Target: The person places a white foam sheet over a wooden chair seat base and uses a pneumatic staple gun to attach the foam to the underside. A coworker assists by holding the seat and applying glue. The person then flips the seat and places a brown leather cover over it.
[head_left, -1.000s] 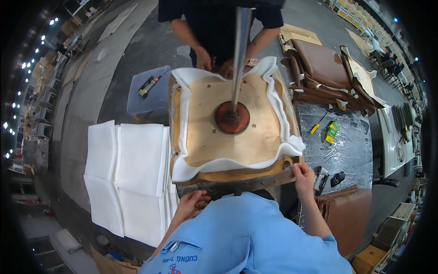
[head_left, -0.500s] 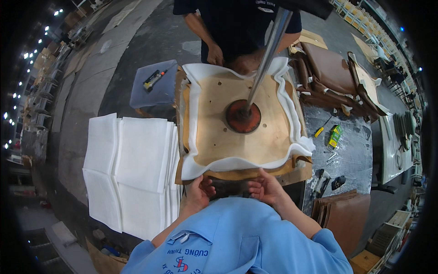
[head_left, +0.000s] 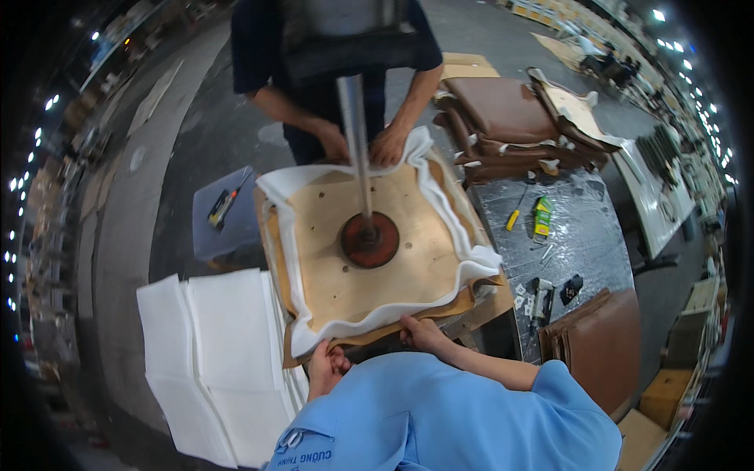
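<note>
A plywood seat board (head_left: 330, 271) lies beneath a round red press disc (head_left: 369, 239) on a metal rod (head_left: 357, 141). White padding (head_left: 377, 315) curls up around the board's rim, with a brown leather cover (head_left: 373, 336) showing outside it. My left hand (head_left: 327, 369) is closed on the cover's edge at the near left corner. Farther right along the near side, my right hand (head_left: 424, 333) pinches the same edge, its fingertips partly hidden. Across from me, a person's two hands (head_left: 361, 147) work at the far edge of the padding.
White padding sheets (head_left: 236, 337) are stacked at left, beside a grey-blue stool (head_left: 228, 235) bearing a tool. On the right, a film-covered table (head_left: 573, 212) holds a yellow screwdriver (head_left: 514, 218), a green-yellow box (head_left: 542, 218), a staple gun (head_left: 540, 302), brown leather sheets (head_left: 601, 337) and upholstered seats (head_left: 503, 110).
My fingers have closed on the cover's near edge, with my right hand turned over, palm down. The other person's hands have come to the far edge. The whole view has shifted and turned.
</note>
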